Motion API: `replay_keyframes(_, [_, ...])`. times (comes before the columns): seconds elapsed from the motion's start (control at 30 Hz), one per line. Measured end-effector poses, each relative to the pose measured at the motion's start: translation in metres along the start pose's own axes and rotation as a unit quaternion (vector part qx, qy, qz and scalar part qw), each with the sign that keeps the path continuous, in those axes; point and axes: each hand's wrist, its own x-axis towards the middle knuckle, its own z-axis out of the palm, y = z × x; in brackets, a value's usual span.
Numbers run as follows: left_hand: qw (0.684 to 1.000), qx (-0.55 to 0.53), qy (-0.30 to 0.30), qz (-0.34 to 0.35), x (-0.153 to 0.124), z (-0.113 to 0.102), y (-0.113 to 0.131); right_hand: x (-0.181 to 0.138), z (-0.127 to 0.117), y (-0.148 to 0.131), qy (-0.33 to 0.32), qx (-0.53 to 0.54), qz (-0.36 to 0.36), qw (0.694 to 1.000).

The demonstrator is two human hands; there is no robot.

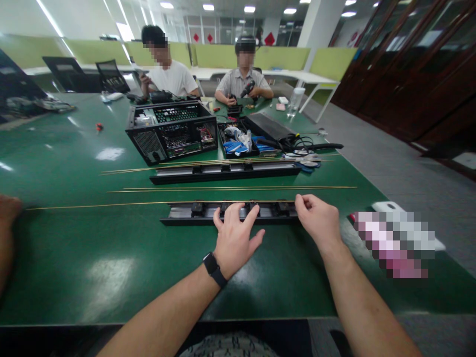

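- Head view, work position: A black rail (273, 220) lies lengthwise on the green table (74, 258), in front of the person. Black blocks (198, 208) sit along its channel.
- Head view, gold rod: The thin gold rod (163, 203) runs along the rear side of this rail and extends well past its left end.
- Head view, left hand: The left hand (235, 240) is spread, palm down, fingers over the middle of the rail. Fingertip contact with the blocks cannot be confirmed.
- Head view, right hand: The right hand (320, 218) pinches the right end of the gold rod between thumb and forefinger, at the rail's right end.
- Head view, left edge: A co-worker's hand (9, 210) is near the rod's left end; its grip cannot be determined.
- Head view, behind the rail: Two loose rods (230, 188) lie parallel to a second rail (225, 173). Farther back stand an open computer case (173, 131) and, beside it, a tray holding gloves (238, 141).
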Motion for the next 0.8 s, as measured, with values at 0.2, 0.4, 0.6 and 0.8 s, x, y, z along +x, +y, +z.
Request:
replay_keyframes(0.2, [0.999,0.009,-0.031,0.019,0.0020,-0.0008,-0.0003,-0.0001,0.0007,-0.0001,0.000,-0.002,0.005,1.000])
replay_keyframes(0.4, [0.998,0.026,-0.058,0.028,0.0036,0.0009,-0.0005,-0.0008,0.0003,-0.0008,0.004,0.000,-0.002,1.000])
replay_keyframes(0.6, [0.997,0.020,-0.074,0.028,0.0048,0.0035,-0.0008,-0.0006,0.0011,0.0001,0.009,0.000,-0.009,1.000])
replay_keyframes(0.8, [0.996,0.027,-0.081,0.035,0.0042,0.0034,-0.0006,-0.0005,0.0008,0.0001,0.006,-0.004,-0.008,1.000])
